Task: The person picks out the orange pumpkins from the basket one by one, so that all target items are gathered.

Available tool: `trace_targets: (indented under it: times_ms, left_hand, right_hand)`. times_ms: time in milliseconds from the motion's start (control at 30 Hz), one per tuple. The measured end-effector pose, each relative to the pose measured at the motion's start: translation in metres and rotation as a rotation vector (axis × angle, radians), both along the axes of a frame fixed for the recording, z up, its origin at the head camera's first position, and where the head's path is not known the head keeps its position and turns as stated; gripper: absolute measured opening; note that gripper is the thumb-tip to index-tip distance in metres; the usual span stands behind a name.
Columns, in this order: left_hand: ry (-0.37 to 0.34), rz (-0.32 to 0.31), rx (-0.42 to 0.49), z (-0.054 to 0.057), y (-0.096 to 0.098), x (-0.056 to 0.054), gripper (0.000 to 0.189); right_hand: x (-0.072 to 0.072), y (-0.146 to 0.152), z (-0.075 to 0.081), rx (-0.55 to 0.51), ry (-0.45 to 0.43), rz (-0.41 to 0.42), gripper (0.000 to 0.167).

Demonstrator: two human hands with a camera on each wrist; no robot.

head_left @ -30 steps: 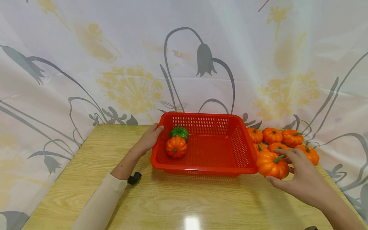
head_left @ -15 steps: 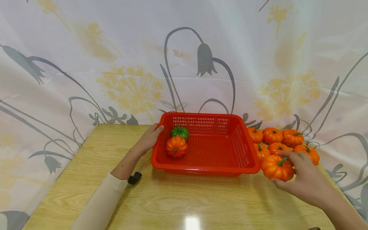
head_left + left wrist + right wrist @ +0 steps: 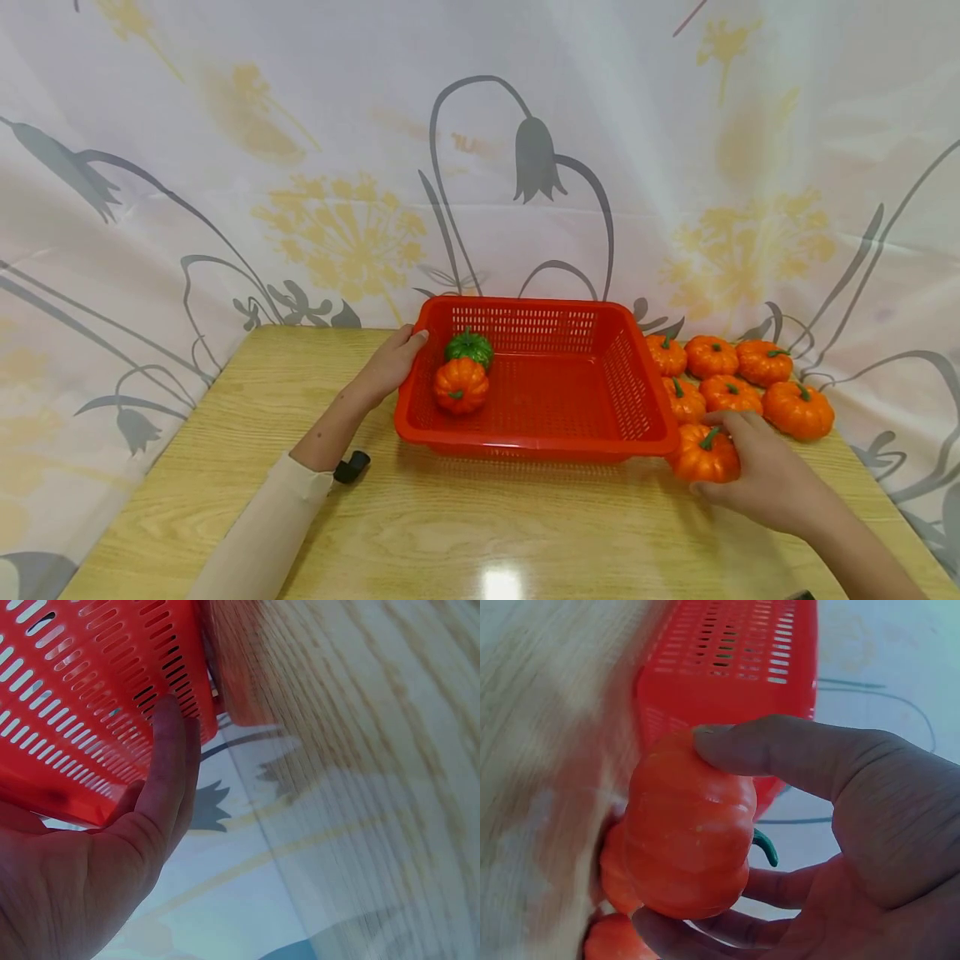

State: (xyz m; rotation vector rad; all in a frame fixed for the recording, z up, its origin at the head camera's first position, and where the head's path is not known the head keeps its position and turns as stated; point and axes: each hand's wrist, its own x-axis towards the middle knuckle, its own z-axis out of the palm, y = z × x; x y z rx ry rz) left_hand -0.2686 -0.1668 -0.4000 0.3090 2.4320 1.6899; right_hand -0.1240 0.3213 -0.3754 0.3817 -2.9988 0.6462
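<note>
A red plastic basket [image 3: 525,443] with slotted walls stands on the wooden table. My left hand [image 3: 392,360] grips its left rim, thumb over the edge, fingers [image 3: 169,761] against the outer wall. One green pumpkin [image 3: 469,348] and one small orange pumpkin [image 3: 461,386] lie inside at the left end. Beside the basket's front right corner, my right hand [image 3: 772,471] holds another small orange pumpkin [image 3: 703,455] between thumb and fingers. In the right wrist view that pumpkin [image 3: 690,832] shows its ribbed side and green stem. Whether it touches the table, I cannot tell.
Several more orange pumpkins [image 3: 731,392] sit in two rows on the table, right of the basket. A patterned curtain [image 3: 480,167] hangs behind the table [image 3: 420,533]. A small black object [image 3: 351,467] shows by my left wrist.
My right hand and its pumpkin have moved down and slightly left, toward the table's front, uncovering pumpkins behind. My left hand stays on the basket rim.
</note>
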Motion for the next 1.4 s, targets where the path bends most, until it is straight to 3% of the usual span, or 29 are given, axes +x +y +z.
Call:
trace_targets:
  times_ms: [800, 1200, 1400]
  left_hand:
    - [-0.007, 0.013, -0.006, 0.001, 0.002, 0.002, 0.050]
    - [-0.004, 0.022, -0.021, 0.000, 0.001, 0.001, 0.053]
    - [-0.001, 0.020, -0.020, 0.001, 0.001, 0.002, 0.053]
  right_hand:
    - [-0.009, -0.003, -0.018, 0.028, -0.049, -0.031, 0.087]
    - [-0.009, -0.004, -0.014, 0.052, -0.070, -0.040, 0.090]
    - [-0.001, -0.004, -0.004, 0.045, -0.045, -0.029, 0.086]
